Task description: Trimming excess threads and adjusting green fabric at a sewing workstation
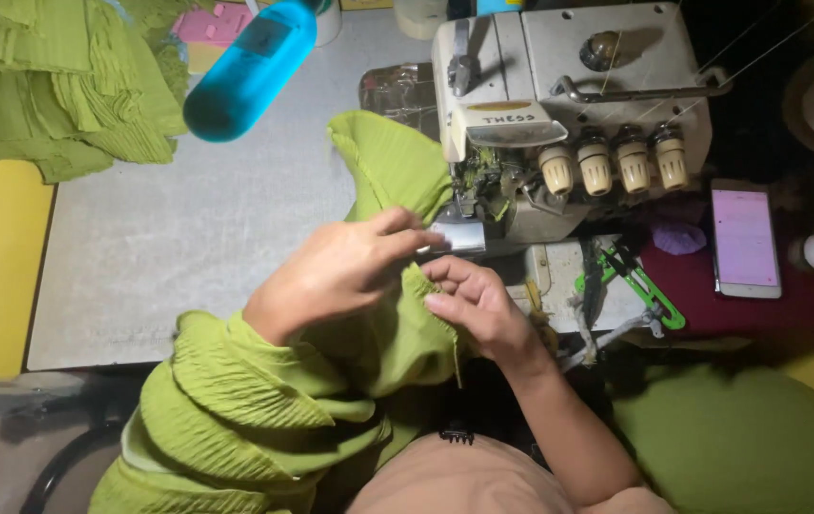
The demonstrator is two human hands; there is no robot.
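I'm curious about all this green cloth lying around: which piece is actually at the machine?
The pleated green piece held by both the left hand and right hand, running up to the sewing machine. The folded green stack lies untouched at the table's far left corner.

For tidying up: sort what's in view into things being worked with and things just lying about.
In use: green pleated fabric, sewing machine, left hand, right hand.
Lying about: blue bottle, phone, green snips, folded green fabric pile.

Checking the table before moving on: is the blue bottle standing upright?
No, the blue bottle lies on its side on the grey table, beside the stacked green fabric.
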